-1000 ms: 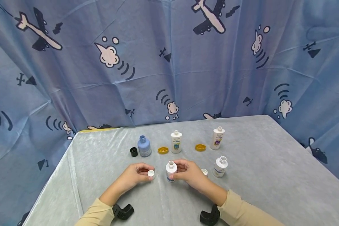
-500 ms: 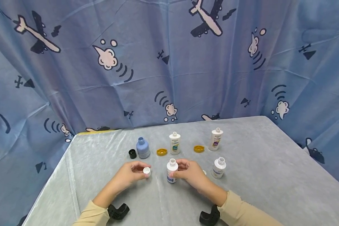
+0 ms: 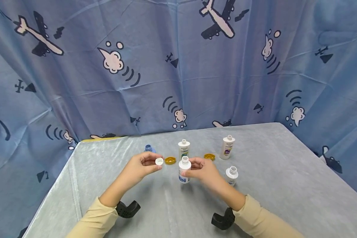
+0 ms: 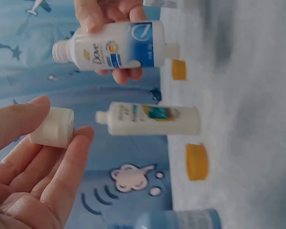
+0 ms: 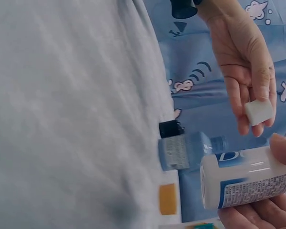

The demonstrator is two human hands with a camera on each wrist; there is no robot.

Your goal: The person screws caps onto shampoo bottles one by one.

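Observation:
My left hand [image 3: 139, 168] pinches a white screw cap [image 4: 54, 127] between thumb and fingers, its hollow side facing the camera in the head view. To its right, my right hand [image 3: 205, 170] grips a white Dove bottle [image 4: 119, 46] around the body. This bottle [image 3: 184, 170] is upright and uncapped, its threaded neck bare and a blue band near its base. It hangs above the table, a shadow beneath it. Cap and bottle are apart, roughly level with each other. The right wrist view shows the bottle's printed back label [image 5: 255, 191].
Behind the hands stand two slim white uncapped bottles, one in the middle [image 3: 183, 146] and one at right [image 3: 227, 147]. Yellow caps [image 3: 209, 157] lie beside them. A blue bottle [image 5: 181, 151] with a black cap [image 5: 170, 129] is at left. Another white bottle [image 3: 231, 175] stands near my right forearm.
Both hands have risen from the table and moved forward, carrying the cap and the bottle. The left hand now covers most of the blue bottle in the head view.

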